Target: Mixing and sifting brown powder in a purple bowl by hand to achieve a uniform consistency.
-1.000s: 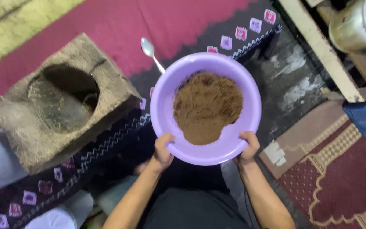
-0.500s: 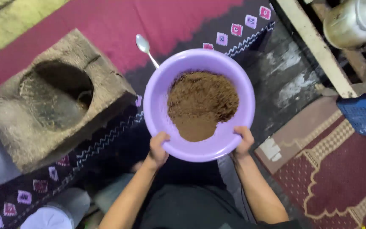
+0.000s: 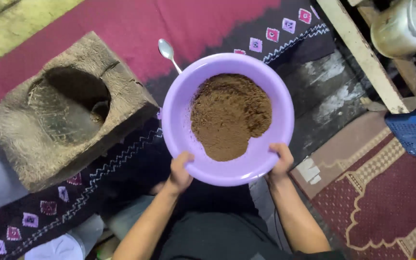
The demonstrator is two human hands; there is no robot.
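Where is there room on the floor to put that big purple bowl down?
Bare red cloth lies beyond the metal spoon, between the hollowed wooden block and the patterned dark border. The patterned red rug at right is also bare. It is crowded by the block, and under the round purple plastic bowl the person's lap fills the space.

The basin [image 3: 184,130] is plain lilac, its powder [image 3: 229,115] reddish brown. The hollowed block [image 3: 58,110] is dull grey-brown. The cloth [image 3: 136,29] is crimson and black, with pink squares and white zigzags. The rug [image 3: 391,202] is maroon with beige scrolls.
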